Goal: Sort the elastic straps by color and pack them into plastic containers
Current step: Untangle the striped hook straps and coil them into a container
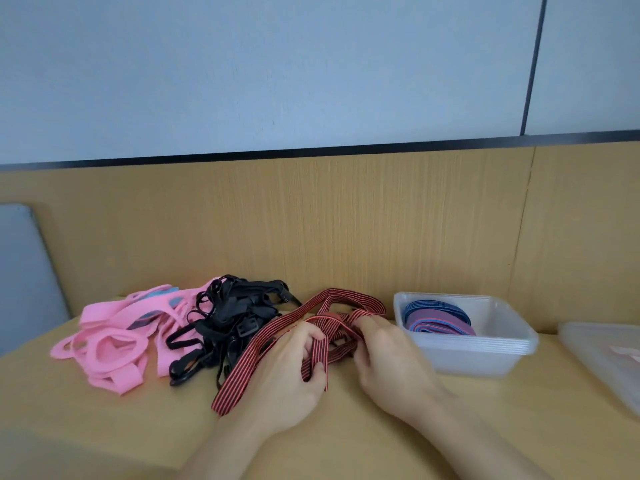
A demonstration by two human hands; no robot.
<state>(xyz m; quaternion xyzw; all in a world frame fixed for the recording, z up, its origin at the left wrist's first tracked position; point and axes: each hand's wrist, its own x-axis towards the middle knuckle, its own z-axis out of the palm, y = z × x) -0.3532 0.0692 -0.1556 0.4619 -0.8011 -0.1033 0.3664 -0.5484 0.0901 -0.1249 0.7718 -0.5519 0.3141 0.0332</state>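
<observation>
Head view: your left hand (287,368) curls round the red striped strap (239,375), your right hand (391,362) grips its loops near the back edge of the table (104,427). Strap runs front-left to back-right; the container (485,360) lies just right of your right hand.

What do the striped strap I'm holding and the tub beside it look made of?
The striped strap: likely woven elastic fabric, matte; fine red-and-black ribbing, limp folds. The tub: thin clear plastic, slightly glossy; the coiled straps inside show through its wall.
</observation>
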